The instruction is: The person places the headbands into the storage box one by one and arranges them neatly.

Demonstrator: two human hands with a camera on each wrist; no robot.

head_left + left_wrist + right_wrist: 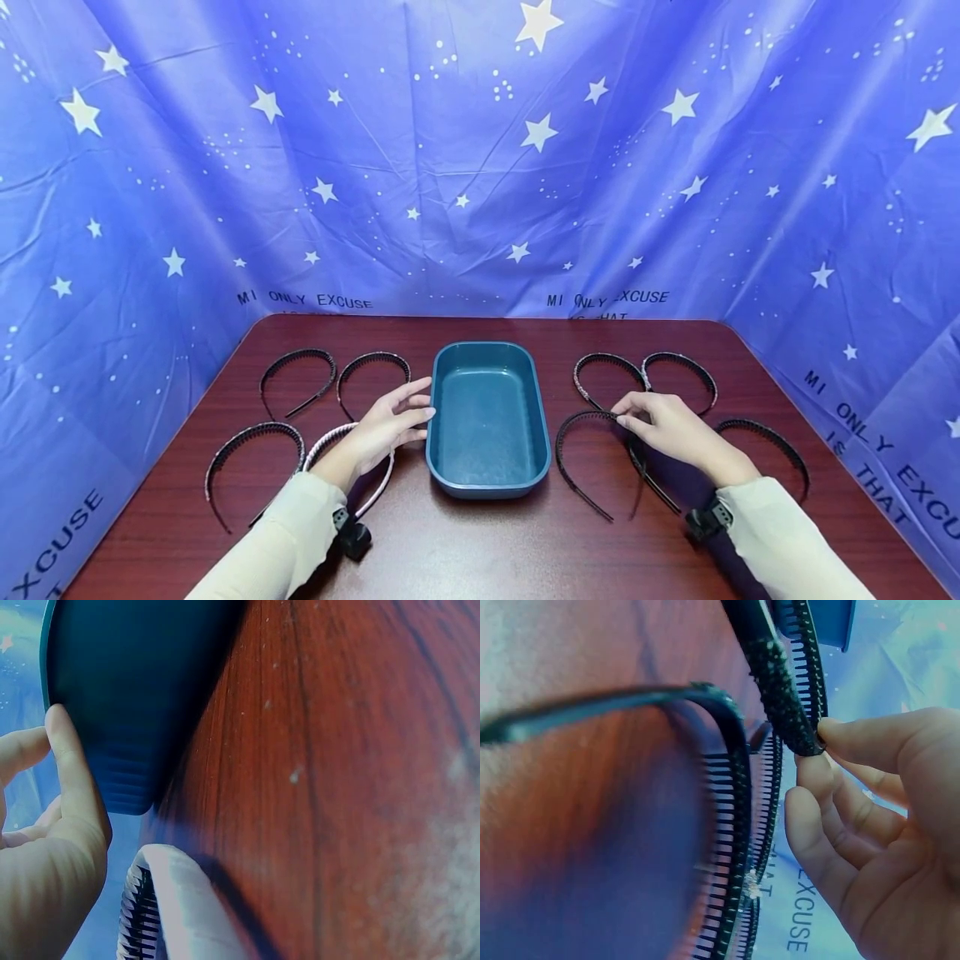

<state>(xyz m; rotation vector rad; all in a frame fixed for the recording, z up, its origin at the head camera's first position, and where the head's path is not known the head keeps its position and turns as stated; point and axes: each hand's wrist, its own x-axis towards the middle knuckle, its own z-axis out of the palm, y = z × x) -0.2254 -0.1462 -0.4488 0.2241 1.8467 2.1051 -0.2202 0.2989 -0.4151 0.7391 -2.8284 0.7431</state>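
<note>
A teal rectangular bin [488, 492] stands mid-table. My left hand [386, 429] touches its left rim with extended fingers, the thumb [69, 750] lying against the outer wall in the left wrist view. Below that hand lies a white headband [191, 907], partly covered by the wrist in the head view. My right hand [663, 425] pinches a black toothed headband [564, 442] at the top of its curve, thumb on one side and fingertips on the other. Its speckled band [780, 686] shows between those fingertips in the right wrist view.
Left of the bin lie more dark headbands, one at the back [297, 354], one beside the bin [375, 357] and one in front [255, 429]. Right of it are others, behind the hand [603, 358], farther right [682, 358] and by the sleeve [772, 433]. A starry blue curtain [465, 167] surrounds the table.
</note>
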